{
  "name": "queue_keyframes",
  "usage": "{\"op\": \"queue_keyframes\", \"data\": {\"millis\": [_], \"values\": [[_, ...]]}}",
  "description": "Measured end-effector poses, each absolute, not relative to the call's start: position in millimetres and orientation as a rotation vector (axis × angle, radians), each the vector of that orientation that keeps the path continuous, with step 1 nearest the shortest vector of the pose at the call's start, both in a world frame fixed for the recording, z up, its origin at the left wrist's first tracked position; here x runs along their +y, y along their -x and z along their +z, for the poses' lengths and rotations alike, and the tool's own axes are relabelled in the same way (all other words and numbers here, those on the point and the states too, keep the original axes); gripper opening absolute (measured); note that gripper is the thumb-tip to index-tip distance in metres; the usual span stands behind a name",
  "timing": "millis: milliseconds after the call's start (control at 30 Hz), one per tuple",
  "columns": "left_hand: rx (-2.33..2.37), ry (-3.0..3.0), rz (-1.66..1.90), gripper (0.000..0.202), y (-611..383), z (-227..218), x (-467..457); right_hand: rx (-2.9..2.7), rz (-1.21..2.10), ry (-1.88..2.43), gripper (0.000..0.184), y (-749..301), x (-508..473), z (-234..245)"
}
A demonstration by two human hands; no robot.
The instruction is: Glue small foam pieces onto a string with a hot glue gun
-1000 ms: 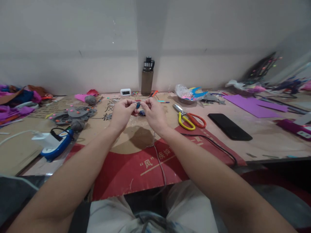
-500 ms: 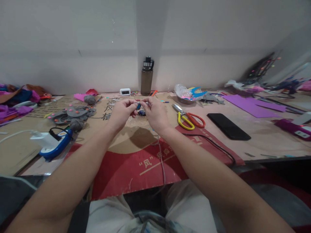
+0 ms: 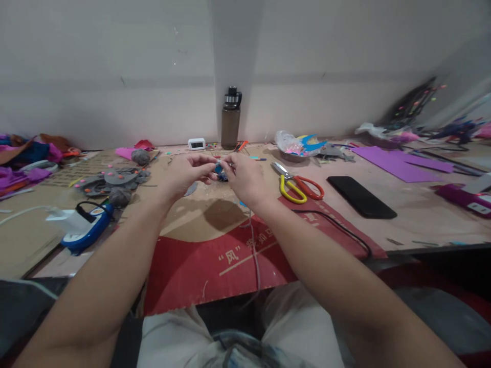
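Observation:
Above the cardboard, a small blue piece [image 3: 218, 167], too small to name, is pinched between my two hands. My left hand [image 3: 183, 176] has its thumb and fingertips closed at the piece's left side. On the other side, my right hand [image 3: 245, 179] grips it with thumb and forefinger. Just beneath the fingertips is a dark blue bundle [image 3: 222, 178], partly hidden. A flat grey scrap [image 3: 191, 189] lies beside my left hand. Below my right wrist, a pale grey cord [image 3: 253, 245] runs down over the red printed part of the cardboard [image 3: 184, 276].
Scissors with yellow and red handles [image 3: 294, 184] and a black phone [image 3: 360, 197] lie right. At the back stand a bottle [image 3: 230, 122] and a small white clock [image 3: 197, 144]. Grey felt pieces [image 3: 118, 178] and a blue power strip [image 3: 90, 232] are left.
My left hand has shifted slightly left and its fingers have loosened their curl a little, uncovering the grey scrap. My right hand stays nearly in place at the blue piece.

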State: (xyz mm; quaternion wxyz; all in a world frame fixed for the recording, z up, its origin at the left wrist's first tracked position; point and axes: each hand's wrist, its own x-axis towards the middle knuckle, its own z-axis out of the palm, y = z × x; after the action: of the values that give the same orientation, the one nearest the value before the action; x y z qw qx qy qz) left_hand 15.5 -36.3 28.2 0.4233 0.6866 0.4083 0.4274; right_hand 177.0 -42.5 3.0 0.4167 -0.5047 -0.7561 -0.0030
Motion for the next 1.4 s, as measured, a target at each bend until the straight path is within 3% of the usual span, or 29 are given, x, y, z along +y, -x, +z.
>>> {"op": "queue_keyframes", "data": {"millis": [267, 433, 567, 833, 1400], "values": [[1.266, -2.075, 1.182, 0.010, -22, 23, -42, -1.998, -0.123, 1.304, 0.026, -171, -47, 2], [1.307, -2.019, 1.339, 0.010, -25, 20, -40, -1.912, 0.100, 1.222, 0.021, -170, -43, 0], [1.308, -1.850, 1.346, 0.007, -27, 20, -39, -1.798, 0.268, 1.133, 0.012, -169, -42, -3], [1.235, -1.682, 1.417, 0.005, -24, 12, -30, -1.804, 0.290, 1.048, 0.010, -164, -43, -6], [1.053, -1.120, 1.882, 0.009, 20, 22, 2, -2.131, 0.466, 0.986, 0.023, -159, -47, -13]]}}
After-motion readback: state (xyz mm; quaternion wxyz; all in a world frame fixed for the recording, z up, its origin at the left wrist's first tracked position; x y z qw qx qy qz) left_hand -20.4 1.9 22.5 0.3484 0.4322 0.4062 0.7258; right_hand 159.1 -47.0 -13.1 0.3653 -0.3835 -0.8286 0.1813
